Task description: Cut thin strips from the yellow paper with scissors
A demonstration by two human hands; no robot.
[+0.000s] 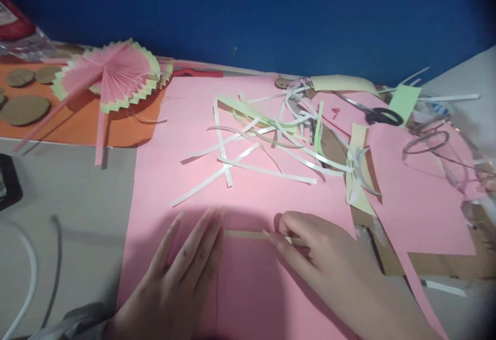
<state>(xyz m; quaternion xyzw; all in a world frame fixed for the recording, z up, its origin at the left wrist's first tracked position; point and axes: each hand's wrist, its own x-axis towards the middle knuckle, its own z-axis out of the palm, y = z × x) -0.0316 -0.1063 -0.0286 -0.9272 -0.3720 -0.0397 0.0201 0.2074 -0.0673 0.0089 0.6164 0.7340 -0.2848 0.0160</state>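
My left hand (182,267) lies flat with its fingers stretched out on a large pink paper sheet (163,185). Between my hands runs a narrow pale yellow paper strip (244,234), level with the sheet's near part. Its left end disappears at my left fingers. My right hand (313,247) is closed, with thumb and forefinger gripping the strip's right part. A piece of the strip shows again inside that hand. Below the strip, a thin vertical line marks the pink paper beside my left hand.
White and green paper strips (267,170) lie scattered ahead. Black-handled scissors (383,117) rest at the right near cut pink paper (426,200) on cardboard. A pink pleated paper fan (112,74) stands at the left on orange paper (127,130). A blue partition (248,14) closes the back.
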